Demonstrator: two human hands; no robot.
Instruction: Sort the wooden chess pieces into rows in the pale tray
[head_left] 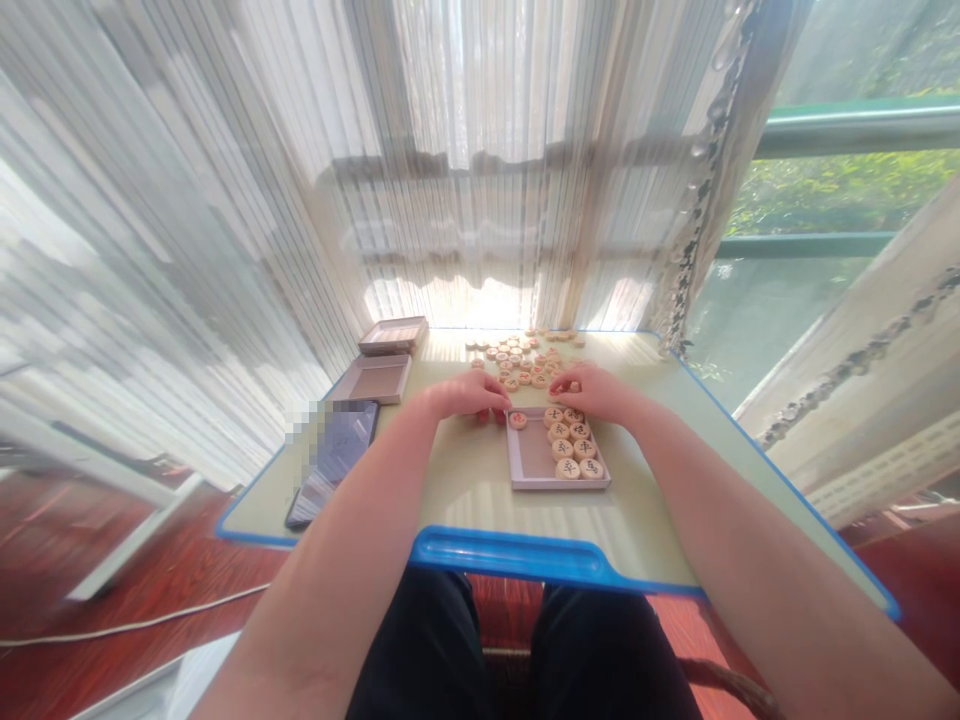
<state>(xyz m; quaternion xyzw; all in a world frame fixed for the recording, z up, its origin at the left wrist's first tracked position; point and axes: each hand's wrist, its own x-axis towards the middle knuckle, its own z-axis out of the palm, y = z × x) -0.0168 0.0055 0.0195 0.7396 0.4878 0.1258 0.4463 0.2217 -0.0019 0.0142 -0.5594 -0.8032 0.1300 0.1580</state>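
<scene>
Bright daylight is streaming through the curtain point(480, 120) and window point(817, 300), glaring white behind the table point(465, 480), where soft stripes are falling; the farther pieces point(517, 350) are looking hazy, wide-angle distortion is stretching the blurring edges, and blocky pixels are covering the screen point(346, 445) partly

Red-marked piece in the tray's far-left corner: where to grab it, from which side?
Likely its round edge, from above on the right: the red-marked piece lies flat, close to the left wall of the tray, with bare floor to its right.
</scene>
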